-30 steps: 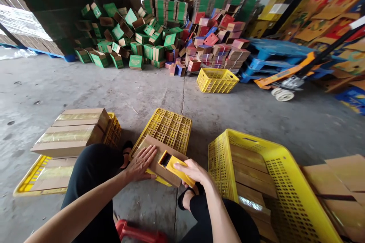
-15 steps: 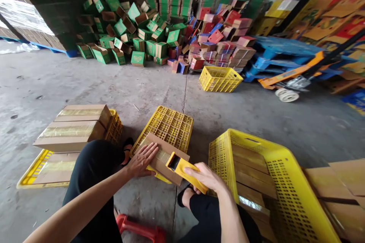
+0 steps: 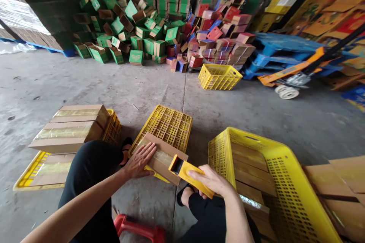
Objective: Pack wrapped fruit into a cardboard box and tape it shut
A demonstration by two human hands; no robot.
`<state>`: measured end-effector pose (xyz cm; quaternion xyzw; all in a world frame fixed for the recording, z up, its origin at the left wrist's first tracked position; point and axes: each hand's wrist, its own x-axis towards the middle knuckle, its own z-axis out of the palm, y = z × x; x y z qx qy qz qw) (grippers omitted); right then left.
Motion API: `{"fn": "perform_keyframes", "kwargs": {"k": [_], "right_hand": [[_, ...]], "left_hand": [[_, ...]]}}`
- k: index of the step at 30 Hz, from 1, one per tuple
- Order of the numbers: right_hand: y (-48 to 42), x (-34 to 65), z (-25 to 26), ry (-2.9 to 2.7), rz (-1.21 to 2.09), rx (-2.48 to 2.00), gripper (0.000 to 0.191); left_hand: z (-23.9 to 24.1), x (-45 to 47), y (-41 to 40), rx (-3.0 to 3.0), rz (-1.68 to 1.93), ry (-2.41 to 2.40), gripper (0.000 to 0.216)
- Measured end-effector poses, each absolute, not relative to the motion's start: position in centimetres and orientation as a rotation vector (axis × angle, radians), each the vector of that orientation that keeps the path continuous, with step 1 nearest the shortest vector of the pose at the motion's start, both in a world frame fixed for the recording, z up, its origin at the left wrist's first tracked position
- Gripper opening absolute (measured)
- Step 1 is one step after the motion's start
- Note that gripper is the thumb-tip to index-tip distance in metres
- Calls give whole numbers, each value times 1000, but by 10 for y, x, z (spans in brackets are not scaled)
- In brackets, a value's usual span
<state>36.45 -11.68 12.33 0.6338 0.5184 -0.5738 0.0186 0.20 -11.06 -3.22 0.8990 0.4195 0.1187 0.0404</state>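
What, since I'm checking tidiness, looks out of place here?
The green cartons at the back: they lie in a loose heap, many tipped at odd angles. Nothing looks amiss with the brown box under the left hand.

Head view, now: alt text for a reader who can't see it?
A person's left hand lies flat on a taped cardboard box atop a yellow crate; the right hand grips a yellow tape dispenser at the box's right end. Crates with boxes stand either side.

Wears plain, near-black trousers and low-cut black shoes, leaving the right foot partly bare; shows bare forearms, a bare left hand, a bare right hand.
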Motion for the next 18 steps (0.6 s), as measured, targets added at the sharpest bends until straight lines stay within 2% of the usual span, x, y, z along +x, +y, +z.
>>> {"fn": "perform_keyframes", "kwargs": {"k": [18], "right_hand": [[-112,361,102,1585,-1751,1983,35]], "left_hand": [[-40,4,-117,2772,381,1296,111]]}}
